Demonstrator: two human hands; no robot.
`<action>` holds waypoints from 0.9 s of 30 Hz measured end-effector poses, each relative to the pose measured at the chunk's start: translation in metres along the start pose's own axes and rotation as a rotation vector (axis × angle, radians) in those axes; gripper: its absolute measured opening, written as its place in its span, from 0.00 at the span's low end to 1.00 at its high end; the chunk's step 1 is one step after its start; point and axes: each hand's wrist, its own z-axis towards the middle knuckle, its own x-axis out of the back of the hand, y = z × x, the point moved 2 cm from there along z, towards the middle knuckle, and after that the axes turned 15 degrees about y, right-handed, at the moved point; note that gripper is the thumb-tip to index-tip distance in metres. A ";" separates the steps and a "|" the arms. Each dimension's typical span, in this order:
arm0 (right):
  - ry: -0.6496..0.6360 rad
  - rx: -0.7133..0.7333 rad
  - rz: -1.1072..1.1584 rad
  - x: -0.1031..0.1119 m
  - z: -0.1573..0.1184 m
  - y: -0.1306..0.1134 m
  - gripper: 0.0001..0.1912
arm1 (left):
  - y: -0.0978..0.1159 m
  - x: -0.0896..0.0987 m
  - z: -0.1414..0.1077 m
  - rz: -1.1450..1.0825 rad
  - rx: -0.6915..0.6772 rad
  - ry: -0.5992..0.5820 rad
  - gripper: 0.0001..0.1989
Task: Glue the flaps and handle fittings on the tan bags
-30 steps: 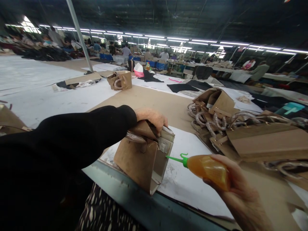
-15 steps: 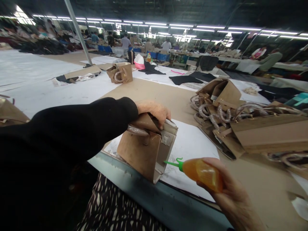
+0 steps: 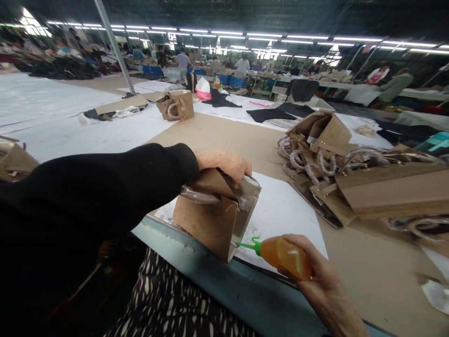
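Observation:
A tan handbag (image 3: pixel 206 224) with a plastic-wrapped handle stands tilted at the table's front edge, on a white sheet (image 3: pixel 280 206). My left hand (image 3: pixel 228 164) reaches over its top and grips the upper edge, fingers partly hidden behind the panel. In my right hand (image 3: pixel 312 267) is a squeeze bottle (image 3: pixel 286 256) of amber liquid with a green nozzle. The nozzle's tip is at the lower corner of the bag's side; whether it touches I cannot tell.
Several tan handbags (image 3: pixel 393 192) with wrapped handles are heaped at the right. Another handbag (image 3: pixel 178 105) stands farther back, and one more (image 3: pixel 14 161) shows at the left edge. Black pieces (image 3: pixel 280 112) lie beyond. A post (image 3: pixel 115 47) rises at the back left; people work far off.
My right hand has brought the bottle left and slightly down, so its nozzle is now at the bag's lower corner. My left hand and the bag have shifted only slightly.

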 end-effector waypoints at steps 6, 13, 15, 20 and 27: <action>0.158 -0.311 0.210 -0.007 0.007 0.024 0.25 | 0.019 0.022 -0.018 0.275 -0.043 0.105 0.12; 0.258 -0.410 0.388 -0.029 0.030 0.037 0.27 | 0.013 0.008 -0.046 0.429 -0.030 0.365 0.14; 0.259 -0.414 0.374 -0.035 0.034 0.040 0.29 | 0.005 -0.013 -0.050 0.446 0.009 0.380 0.15; 0.264 -0.411 0.308 -0.051 0.038 0.048 0.31 | -0.003 -0.048 -0.060 0.446 0.028 0.384 0.13; 0.306 -0.385 0.211 -0.061 0.043 0.057 0.32 | -0.005 -0.047 -0.072 0.329 0.051 0.321 0.10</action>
